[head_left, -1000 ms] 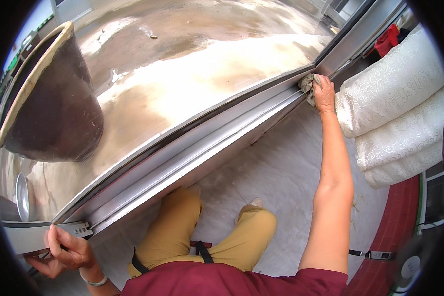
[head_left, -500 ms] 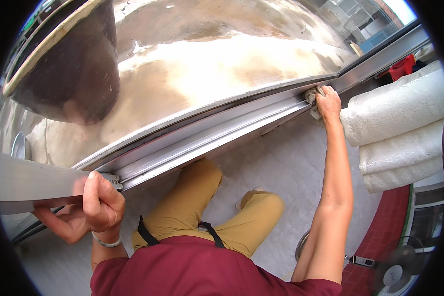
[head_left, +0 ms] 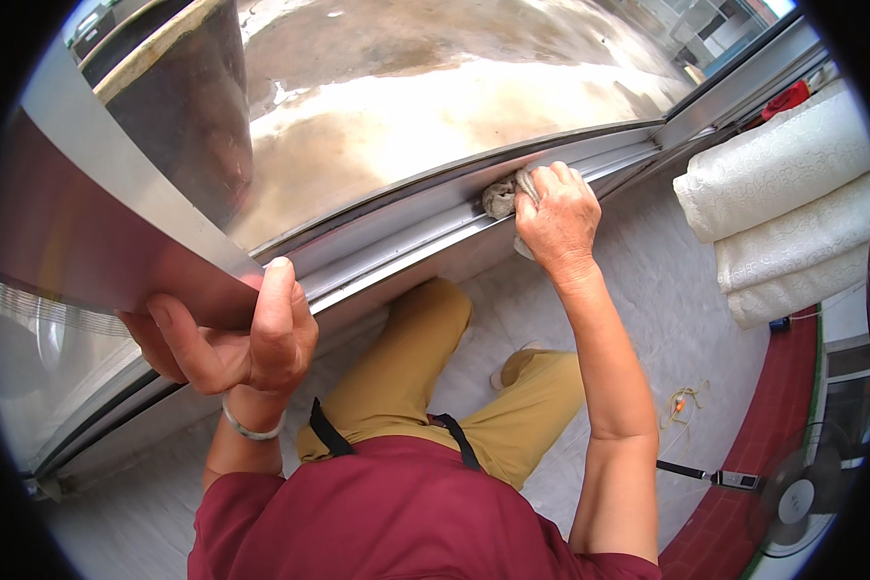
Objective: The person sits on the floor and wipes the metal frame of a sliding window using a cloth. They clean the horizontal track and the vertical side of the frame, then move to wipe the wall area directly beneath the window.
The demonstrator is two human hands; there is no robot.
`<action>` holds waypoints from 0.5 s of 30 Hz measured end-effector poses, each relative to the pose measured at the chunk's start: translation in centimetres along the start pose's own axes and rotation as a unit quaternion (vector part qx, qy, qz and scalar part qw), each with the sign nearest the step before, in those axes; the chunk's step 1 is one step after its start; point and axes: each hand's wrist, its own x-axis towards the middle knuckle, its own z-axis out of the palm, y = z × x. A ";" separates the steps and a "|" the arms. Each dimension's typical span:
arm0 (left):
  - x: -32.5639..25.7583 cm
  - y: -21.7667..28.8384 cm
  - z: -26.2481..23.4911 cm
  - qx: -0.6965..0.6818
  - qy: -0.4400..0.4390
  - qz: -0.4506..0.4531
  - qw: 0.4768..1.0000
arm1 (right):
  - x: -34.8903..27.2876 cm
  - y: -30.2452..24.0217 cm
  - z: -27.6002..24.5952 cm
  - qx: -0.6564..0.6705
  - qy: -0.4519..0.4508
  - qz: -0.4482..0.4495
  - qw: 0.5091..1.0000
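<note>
My left hand [head_left: 242,343] is closed on the edge of a silver sliding window sash [head_left: 179,198], thumb on one side and fingers curled on the other. A pale bracelet [head_left: 251,421] circles that wrist. My right hand [head_left: 559,220] grips a bunched, grey-beige cloth [head_left: 500,198] and presses it into the metal window track [head_left: 387,256]. The cloth sits across the track's raised rail, and part of it hangs below my fingers. The track runs from beside my left hand up to the upright frame at the right.
A large dark pot [head_left: 188,111] with a pale rim stands beyond the window on the wet-looking ground. White patterned curtains [head_left: 793,174] hang in folds at the right. A fan [head_left: 797,501] is at the lower right, beside red flooring [head_left: 744,483]. Yellow cord [head_left: 683,398] lies on the floor.
My right hand has drawn the cloth leftward along the track, away from the upright frame. My left hand and the sash have moved rightward in the view, which has shifted too.
</note>
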 end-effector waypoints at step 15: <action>-0.7 -1.0 -1.3 -0.004 -0.023 0.002 1.000 | -2.4 -16.6 -3.6 0.323 -0.010 -0.153 0.934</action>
